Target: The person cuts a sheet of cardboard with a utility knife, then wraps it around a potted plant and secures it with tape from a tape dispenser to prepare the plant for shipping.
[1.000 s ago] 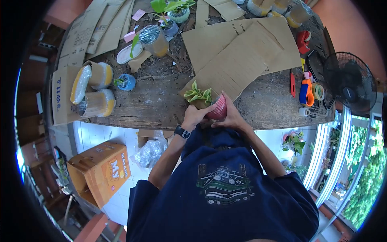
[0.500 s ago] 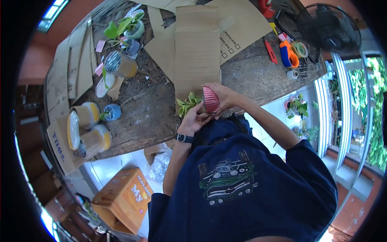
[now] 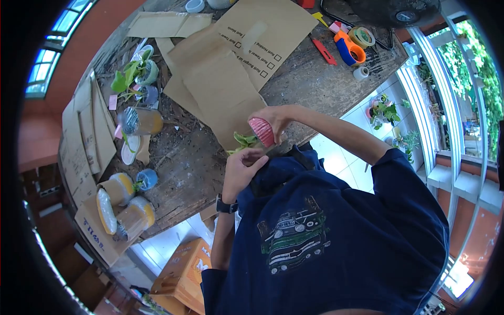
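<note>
Right-hand grip: the right hand (image 3: pixel 275 121) is closed around the pink ribbed pot (image 3: pixel 261 132), fingers and thumb pressed on its wall.
Left-hand grip: the left hand (image 3: pixel 241 170) is half curled just beside the leaves, its thumb apart from the fingers; whether it pinches a stem is hidden, so I cannot tell.
Pot: tipped on its side above the table's near edge, base to the right, leafy plant (image 3: pixel 243 140) to the left.
Handling: likely light and thin-walled, ribs giving some purchase; the leaves look soft and easily bruised. Best held by the ribbed wall, with loose soil, if any, supported at the rim.
Under and beyond: cardboard sheets (image 3: pixel 220 84) on the wooden table (image 3: pixel 304 84); far right, a red cutter (image 3: pixel 323 51) and an orange-and-blue tape dispenser (image 3: pixel 349 49).
Since half a second ago: the left fingers have left the pot's rim, and they now cover more of the leaves.
</note>
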Demonstrator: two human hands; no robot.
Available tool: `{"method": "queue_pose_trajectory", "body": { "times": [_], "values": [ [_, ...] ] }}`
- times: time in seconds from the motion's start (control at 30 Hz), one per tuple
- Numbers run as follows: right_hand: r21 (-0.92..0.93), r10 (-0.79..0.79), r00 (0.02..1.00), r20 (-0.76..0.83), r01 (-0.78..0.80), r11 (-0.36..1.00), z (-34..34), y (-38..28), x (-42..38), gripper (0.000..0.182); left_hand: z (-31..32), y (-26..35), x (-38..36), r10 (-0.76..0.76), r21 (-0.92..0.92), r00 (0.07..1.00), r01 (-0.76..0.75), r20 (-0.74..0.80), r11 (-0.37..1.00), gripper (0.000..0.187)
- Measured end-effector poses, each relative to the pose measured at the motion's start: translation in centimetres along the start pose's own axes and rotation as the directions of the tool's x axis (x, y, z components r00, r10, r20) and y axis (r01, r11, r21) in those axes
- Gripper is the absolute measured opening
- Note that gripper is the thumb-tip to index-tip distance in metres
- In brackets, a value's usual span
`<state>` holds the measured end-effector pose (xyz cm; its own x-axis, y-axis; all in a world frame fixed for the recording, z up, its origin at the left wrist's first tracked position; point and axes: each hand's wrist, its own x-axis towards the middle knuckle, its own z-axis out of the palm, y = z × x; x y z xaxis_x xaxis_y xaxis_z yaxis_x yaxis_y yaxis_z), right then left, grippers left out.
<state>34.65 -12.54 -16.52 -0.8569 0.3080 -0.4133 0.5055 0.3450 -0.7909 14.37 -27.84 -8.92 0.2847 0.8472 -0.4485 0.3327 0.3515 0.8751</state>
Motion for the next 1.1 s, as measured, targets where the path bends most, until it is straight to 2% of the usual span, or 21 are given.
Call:
{"method": "queue_pose_trajectory", "body": {
  "times": [0.03,0.07,0.1,0.2,0.3,0.37,0.43,0.5,0.6,0.7,0.8,0.83,0.87,0.93,1.03,1.1],
  "values": [
    [-0.010,0.012,1.000,0.027,-0.012,1.000,-0.3,-0.1,-0.1,0.115,0.3,1.8,0.1,0.176,0.205,0.981,-0.157,-0.081,0.966,0.042],
    [-0.017,0.026,0.998,0.059,-0.025,1.000,-0.4,-0.1,-0.1,0.115,0.5,2.8,0.3,0.356,0.406,0.927,-0.280,-0.123,0.870,0.048],
    [-0.023,0.040,0.995,0.095,-0.038,0.999,-0.3,0.0,-0.2,0.114,0.6,2.6,1.6,0.447,0.573,0.892,-0.335,-0.063,0.748,0.080],
    [0.043,-0.064,0.996,0.062,0.062,0.997,1.1,2.0,0.2,0.094,2.0,2.3,4.7,0.444,0.642,0.896,-0.339,-0.001,0.687,0.114],
    [0.078,-0.105,0.994,0.038,0.102,0.992,2.3,3.2,0.4,0.083,3.6,-1.3,7.3,0.317,0.591,0.947,-0.286,0.054,0.754,0.129],
    [0.025,0.044,0.985,0.164,-0.049,0.998,2.6,3.9,1.1,0.098,3.8,-2.0,7.9,0.234,0.606,0.969,-0.234,0.081,0.760,0.128],
    [0.047,0.112,0.984,0.137,-0.119,0.992,1.8,3.2,0.4,0.105,3.2,-1.5,8.4,0.182,0.615,0.976,-0.217,0.120,0.758,0.125],
    [0.154,0.109,0.994,-0.030,-0.103,0.983,1.2,2.2,-1.9,0.104,2.3,-0.9,8.8,0.158,0.608,0.973,-0.229,0.169,0.760,0.121],
    [0.314,0.066,0.970,-0.236,0.012,0.949,1.9,3.1,-4.3,0.105,1.3,-0.6,9.4,0.156,0.534,0.964,-0.249,0.213,0.808,0.109],
    [0.120,0.115,0.774,-0.622,-0.050,0.992,4.7,2.3,-8.5,0.093,1.3,-0.1,9.1,0.162,0.537,0.968,-0.242,0.192,0.808,0.101],
    [0.490,0.452,0.758,-0.470,-0.202,0.848,8.3,1.1,-10.4,0.078,1.3,-0.5,9.5,0.163,0.530,0.967,-0.244,0.196,0.812,0.101],
    [0.585,0.493,0.694,-0.525,-0.126,0.801,10.3,0.8,-10.0,0.061,1.2,-0.8,9.8,0.173,0.505,0.962,-0.258,0.211,0.824,0.100],
    [0.631,0.553,0.632,-0.544,-0.127,0.765,12.1,0.5,-9.6,0.059,1.0,-1.1,10.0,0.183,0.479,0.957,-0.272,0.226,0.834,0.100],
    [0.834,0.661,0.609,-0.438,0.000,0.552,14.0,-0.1,-8.8,0.063,1.1,-1.6,10.3,0.199,0.431,0.948,-0.293,0.249,0.854,0.099],
    [0.870,0.681,0.549,-0.485,0.378,0.315,15.9,0.6,-7.0,0.064,1.1,-1.7,10.6,0.210,0.388,0.939,-0.307,0.274,0.869,0.099],
    [0.875,0.674,0.568,-0.473,0.391,0.285,16.2,0.9,-6.8,0.064,1.2,-1.6,11.1,0.200,0.385,0.935,-0.307,0.293,0.870,0.100]
  ]
}}
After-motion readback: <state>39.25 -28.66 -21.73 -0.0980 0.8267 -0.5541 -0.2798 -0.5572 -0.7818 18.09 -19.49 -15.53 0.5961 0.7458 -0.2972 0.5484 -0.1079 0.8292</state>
